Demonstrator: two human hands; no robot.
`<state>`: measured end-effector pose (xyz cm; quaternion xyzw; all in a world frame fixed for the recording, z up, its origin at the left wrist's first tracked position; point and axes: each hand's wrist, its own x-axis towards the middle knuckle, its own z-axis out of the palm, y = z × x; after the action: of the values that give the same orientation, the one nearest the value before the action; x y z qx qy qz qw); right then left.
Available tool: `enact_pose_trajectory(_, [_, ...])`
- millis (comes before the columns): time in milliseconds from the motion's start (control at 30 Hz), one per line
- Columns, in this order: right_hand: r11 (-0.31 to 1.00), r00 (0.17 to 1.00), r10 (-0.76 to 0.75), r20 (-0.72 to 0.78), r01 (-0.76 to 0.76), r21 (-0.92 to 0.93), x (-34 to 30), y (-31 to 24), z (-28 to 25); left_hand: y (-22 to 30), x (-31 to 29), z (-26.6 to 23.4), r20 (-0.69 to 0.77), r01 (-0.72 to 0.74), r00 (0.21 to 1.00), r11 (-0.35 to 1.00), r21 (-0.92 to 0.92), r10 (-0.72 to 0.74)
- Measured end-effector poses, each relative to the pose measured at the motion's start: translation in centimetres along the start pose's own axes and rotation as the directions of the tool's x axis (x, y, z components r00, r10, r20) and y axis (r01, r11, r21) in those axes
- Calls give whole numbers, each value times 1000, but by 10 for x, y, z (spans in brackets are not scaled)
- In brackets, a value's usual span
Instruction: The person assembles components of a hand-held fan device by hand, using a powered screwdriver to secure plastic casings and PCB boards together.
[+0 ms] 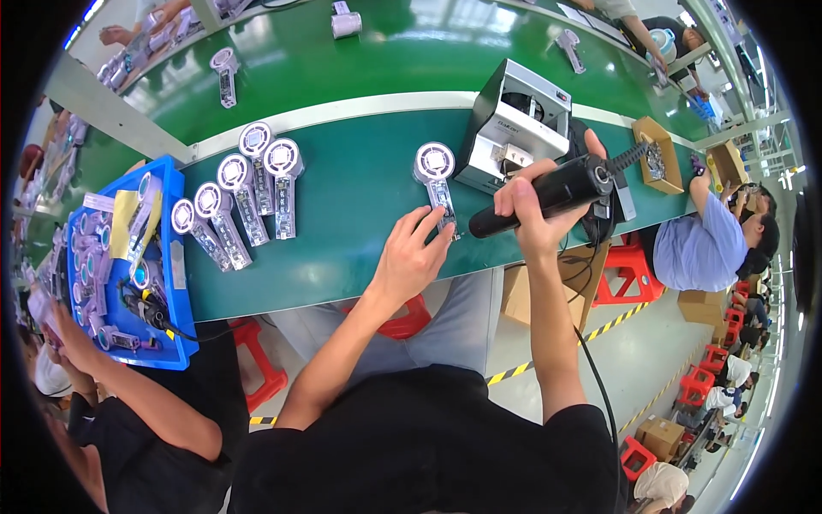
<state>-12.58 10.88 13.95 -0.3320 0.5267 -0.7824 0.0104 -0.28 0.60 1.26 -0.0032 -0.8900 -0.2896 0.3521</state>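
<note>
A lilac device with a round head and an open handle (435, 164) lies on the green bench in front of me, a circuit board showing in its handle. The thumb and fingers of my left hand (406, 261) grip the handle's lower end. My right hand (541, 214) is wrapped round a black electric screwdriver (561, 190), which is tilted with its front end beside that handle. The screwdriver's bit cannot be made out. Left of my hands, several similar devices (235, 176) lie in a loose group, round heads away from me.
A grey-and-black machine (518, 128) stands behind my right hand, with a cardboard box of small metal parts (658, 163) farther right. At left, a blue tray (178, 283) holds more lilac parts. A co-worker's arm (141, 390) is beside it. A cable hangs near my right arm.
</note>
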Motion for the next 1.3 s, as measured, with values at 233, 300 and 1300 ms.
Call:
enact_pose_trajectory(233, [975,985,-75,155,105,-198,-10,14,-13,0,-1,1,5,13,1000,1000,-3,-12])
enact_pose_trajectory(300, [987,994,-99,34,103,-127,-14,17,-9,0,-2,2,11,16,1000,1000,-7,-16])
enact_pose_trajectory(1300, [923,964,-264,-34,242,-299,88,-4,-17,2,1,-4,127,45,991,999,23,-48])
